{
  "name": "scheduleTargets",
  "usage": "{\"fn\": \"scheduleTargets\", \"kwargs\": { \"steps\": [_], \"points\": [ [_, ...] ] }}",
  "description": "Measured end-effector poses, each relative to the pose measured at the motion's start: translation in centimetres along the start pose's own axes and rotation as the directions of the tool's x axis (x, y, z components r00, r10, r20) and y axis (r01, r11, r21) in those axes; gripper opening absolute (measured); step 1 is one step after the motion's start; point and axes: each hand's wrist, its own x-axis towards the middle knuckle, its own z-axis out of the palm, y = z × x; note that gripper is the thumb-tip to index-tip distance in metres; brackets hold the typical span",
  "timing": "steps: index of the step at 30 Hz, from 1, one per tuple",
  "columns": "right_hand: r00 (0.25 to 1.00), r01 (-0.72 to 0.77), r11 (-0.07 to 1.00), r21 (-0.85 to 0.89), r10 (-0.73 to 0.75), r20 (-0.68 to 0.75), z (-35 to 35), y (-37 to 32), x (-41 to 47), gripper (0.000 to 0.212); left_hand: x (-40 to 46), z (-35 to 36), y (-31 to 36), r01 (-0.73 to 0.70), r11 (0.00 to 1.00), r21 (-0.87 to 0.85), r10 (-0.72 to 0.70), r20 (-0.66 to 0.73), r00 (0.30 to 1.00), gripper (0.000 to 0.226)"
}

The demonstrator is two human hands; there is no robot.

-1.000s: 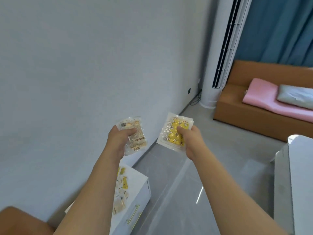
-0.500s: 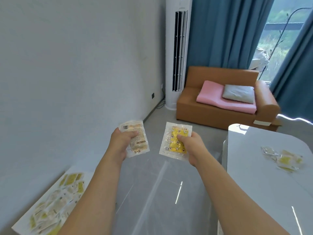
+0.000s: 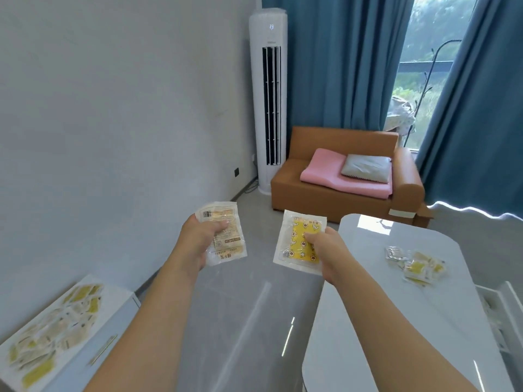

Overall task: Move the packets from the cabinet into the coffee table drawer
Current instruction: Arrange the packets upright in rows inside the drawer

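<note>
At centre frame I hold one packet in each hand: my left hand pinches a pale packet, thumb across its face, and my right hand pinches a yellow packet by its right edge. Both hang over the floor, between the cabinet at 8 o'clock and the coffee table at 4 o'clock. I judge this the carry step. Next I must swing toward 4 o'clock, where the open drawer shows beyond the table's far edge, and drop both in. More packets lie in the cabinet drawer, and a small pile sits on the tabletop. The drawer's inside is cut off by the frame edge, so I cannot tell what it holds. Packet print is too blurred to read.
</note>
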Motion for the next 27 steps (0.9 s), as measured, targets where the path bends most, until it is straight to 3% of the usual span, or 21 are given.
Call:
{"fn": "scheduleTargets", "kwargs": {
  "steps": [11, 23, 27],
  "points": [
    [1.0, 0.01, 1.0, 0.002, -0.01, -0.005, -14.1, 0.5, -0.9, 0.02, -7.8, 14.3, -4.2, 0.026, 1.0, 0.004, -0.026, 0.065, 0.998, 0.031],
    [0.997, 0.02, 0.999, -0.034, -0.022, -0.076, -41.8, 1.2, -1.4, 0.011, -20.5, 35.4, -11.6, 0.057, 0.998, -0.01, -0.056, 0.083, 0.995, 0.035],
    [0.998, -0.002, 0.997, -0.072, -0.003, -0.067, -48.2, 0.7, -1.8, 0.023, -23.0, 41.2, -13.6, 0.069, 0.997, -0.036, -0.065, 0.106, 0.992, 0.031]
  ]
}}
